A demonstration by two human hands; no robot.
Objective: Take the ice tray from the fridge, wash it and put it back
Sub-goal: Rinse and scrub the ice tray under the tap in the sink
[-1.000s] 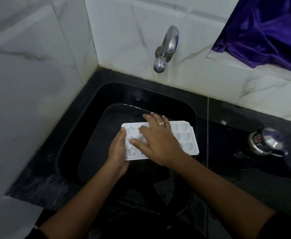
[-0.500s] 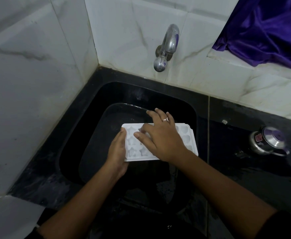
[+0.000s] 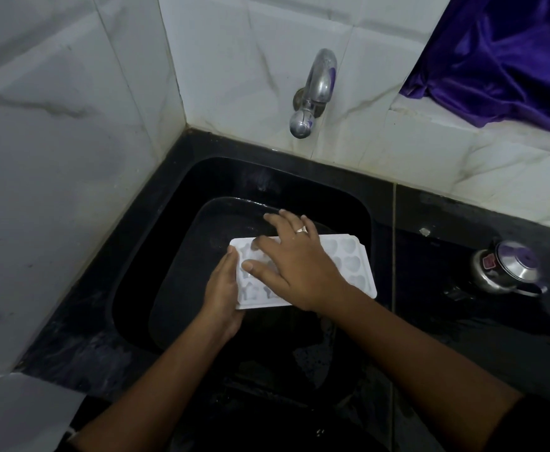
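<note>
The ice tray [image 3: 351, 265] is over the sink [image 3: 299, 177], seemingly mid-wash; putting it back remains. The left hand [image 3: 223, 288] grips its end; the right hand [image 3: 296, 265] presses straight, spread fingers on it.

Ice tray [image 3: 348, 265] over black sink [image 3: 299, 177], its end in left hand [image 3: 223, 298], right hand [image 3: 296, 269] flat atop.

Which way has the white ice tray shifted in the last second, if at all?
No, it has not shifted. The ice tray lies just where it did in front of the tap, over the black sink, its left end held by the left hand.
</note>
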